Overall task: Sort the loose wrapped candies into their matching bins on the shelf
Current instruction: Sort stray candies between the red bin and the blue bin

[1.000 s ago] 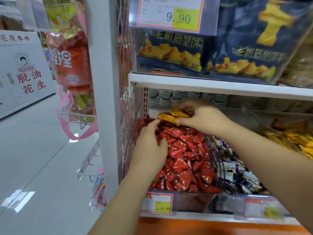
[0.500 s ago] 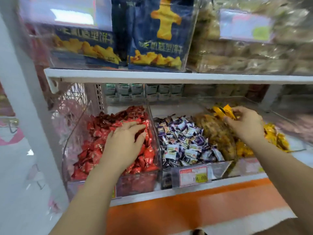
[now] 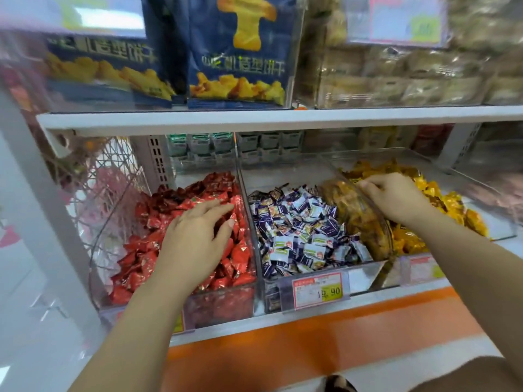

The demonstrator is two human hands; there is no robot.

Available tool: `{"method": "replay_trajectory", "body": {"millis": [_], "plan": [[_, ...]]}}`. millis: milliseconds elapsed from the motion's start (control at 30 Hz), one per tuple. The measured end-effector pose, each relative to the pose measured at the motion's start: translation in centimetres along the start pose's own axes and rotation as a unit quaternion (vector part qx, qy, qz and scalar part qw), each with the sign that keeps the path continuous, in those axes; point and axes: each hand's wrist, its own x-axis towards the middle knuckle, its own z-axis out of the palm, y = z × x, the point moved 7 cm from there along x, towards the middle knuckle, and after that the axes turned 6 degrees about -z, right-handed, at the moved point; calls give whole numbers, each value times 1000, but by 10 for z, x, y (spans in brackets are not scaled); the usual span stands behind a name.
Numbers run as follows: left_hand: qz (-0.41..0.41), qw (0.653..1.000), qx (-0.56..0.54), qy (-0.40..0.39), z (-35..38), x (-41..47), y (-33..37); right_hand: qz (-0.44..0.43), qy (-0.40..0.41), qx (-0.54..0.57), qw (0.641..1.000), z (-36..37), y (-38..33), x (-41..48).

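head view: a clear hard-plastic left bin (image 3: 220, 305) is heaped with red crinkly foil-wrapped candies (image 3: 152, 222), pillow-shaped with pinched ends. beside it a clear middle bin (image 3: 363, 275) holds small glossy purple-and-white wrapped candies (image 3: 300, 227), and a clear right bin (image 3: 499, 229) holds shiny yellow-orange wrapped candies (image 3: 452, 205). a curved clear wall (image 3: 365, 219) parts the middle bin from the right one, and the yellow pile shows dull brown through it

a red-and-yellow paper price tag (image 3: 318, 290) sits on the middle bin's front. above, a white shelf board (image 3: 254, 118) carries blue snack bags (image 3: 237, 52) behind a clear panel. below runs an orange band (image 3: 311, 343)

the left hand (image 3: 195, 239) lies flat on the red candies, its fingers (image 3: 218, 206) straight and slightly spread, gripping nothing. the right hand (image 3: 396, 196) hangs over the yellow-orange pile just past the curved wall, fingers (image 3: 368, 186) curled downward to the candies; whether they pinch one i cannot tell
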Motion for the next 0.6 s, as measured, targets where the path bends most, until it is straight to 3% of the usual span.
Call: {"method": "replay_trajectory", "body": {"millis": [200,433,600], "plan": [[10,1000,-16,16,-26,-16,-15,-78,48,35,995,-17,-68,-18],[12,994,-105,-14,-43,-23,-28,-194,-161,143,957,44,-169,-37],[49,993,-23,-104,-15,24,-2,-180,-191,193,945,62,-180,-23]]}}
